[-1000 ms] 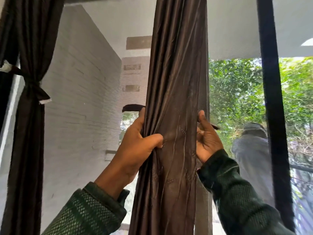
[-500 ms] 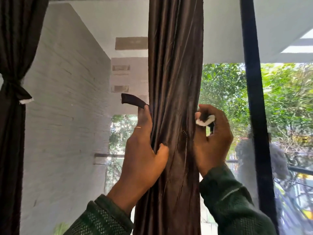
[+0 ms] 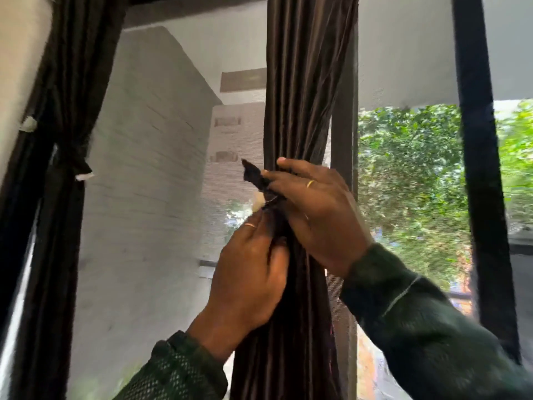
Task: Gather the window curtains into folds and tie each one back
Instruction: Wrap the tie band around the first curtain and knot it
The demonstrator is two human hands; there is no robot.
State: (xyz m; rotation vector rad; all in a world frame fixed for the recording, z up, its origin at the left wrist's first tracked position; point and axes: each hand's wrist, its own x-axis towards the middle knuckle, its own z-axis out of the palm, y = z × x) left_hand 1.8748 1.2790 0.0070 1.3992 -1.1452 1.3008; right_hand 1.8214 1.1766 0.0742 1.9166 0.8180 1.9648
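Both hands at the gathered brown curtain, working the tie-back strap.

Left hand grip closed round the bunched folds, its fingers pinching the white-tipped strap end just above. Right hand lies across the front of the curtain, fingertips pinching the dark tie-back strap, whose loose end sticks up left of the grip. Rings on both hands. Curtain hangs straight down through both grips, in front of the window mesh. Far left of the grips, second curtain already tied. Dark window frame bar right of the grips.
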